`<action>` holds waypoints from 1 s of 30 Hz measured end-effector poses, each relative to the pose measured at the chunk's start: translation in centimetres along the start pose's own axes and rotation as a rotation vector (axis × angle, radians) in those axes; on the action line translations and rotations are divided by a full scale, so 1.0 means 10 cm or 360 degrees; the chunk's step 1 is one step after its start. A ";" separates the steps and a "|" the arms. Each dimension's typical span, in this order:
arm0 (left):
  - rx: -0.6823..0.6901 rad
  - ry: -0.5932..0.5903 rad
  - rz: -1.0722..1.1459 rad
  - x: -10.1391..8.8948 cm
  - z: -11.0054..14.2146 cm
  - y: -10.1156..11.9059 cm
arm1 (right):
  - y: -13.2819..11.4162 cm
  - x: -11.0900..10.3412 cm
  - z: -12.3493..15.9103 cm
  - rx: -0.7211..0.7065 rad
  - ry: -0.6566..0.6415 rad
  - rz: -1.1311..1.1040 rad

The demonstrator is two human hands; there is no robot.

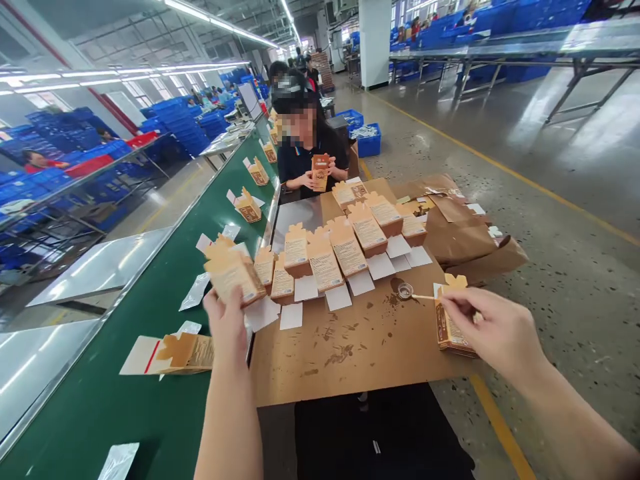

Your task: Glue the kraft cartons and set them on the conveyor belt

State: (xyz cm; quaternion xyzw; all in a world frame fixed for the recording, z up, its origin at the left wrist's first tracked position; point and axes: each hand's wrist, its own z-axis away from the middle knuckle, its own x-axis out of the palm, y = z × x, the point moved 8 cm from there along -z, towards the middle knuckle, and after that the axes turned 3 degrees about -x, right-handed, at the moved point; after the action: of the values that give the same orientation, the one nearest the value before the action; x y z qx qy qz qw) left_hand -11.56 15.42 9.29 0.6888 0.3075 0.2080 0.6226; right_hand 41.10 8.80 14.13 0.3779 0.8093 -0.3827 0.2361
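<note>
My left hand [229, 323] grips a brown and tan carton [231, 275] by its lower end, above the belt-side edge of the cardboard sheet [300, 363]. The carton's top flaps stand open and it is slightly blurred. Between the pinched fingers of my right hand [495, 327] is a thin pale stick [425, 297]. Its far end reaches a small round dish [405, 291] amid dark stains on the cardboard. Partly hidden under that hand, another open-flapped carton [453, 337] rests at the sheet's right edge.
Several open cartons [347, 248] lean in rows across the cardboard. On my left, a green conveyor belt [165, 407] carries cartons [193, 352] and silver packets [194, 292]. Opposite me, a person [300, 157] holds a carton [321, 172]. Brown paper [450, 233] bulges at the right.
</note>
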 end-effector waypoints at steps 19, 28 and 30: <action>-0.0532 -0.0544 0.0074 0.03 1.48 -0.93 | -0.26 0.76 0.09 -0.0008 -0.0425 -0.0334; -0.0568 -0.0711 -0.0043 0.04 1.56 -0.85 | -1.17 1.77 0.83 -0.0048 -0.0629 -0.0800; -0.0533 -0.0691 -0.0061 0.03 1.59 -0.86 | -1.14 1.76 0.81 -0.0071 -0.0604 -0.0793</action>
State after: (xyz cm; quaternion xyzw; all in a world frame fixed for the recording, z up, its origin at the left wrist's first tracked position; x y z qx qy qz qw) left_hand -2.08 4.30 -1.39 0.5988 0.1411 0.0917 0.7830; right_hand 22.24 5.14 2.55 0.0845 0.8267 -0.4748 0.2900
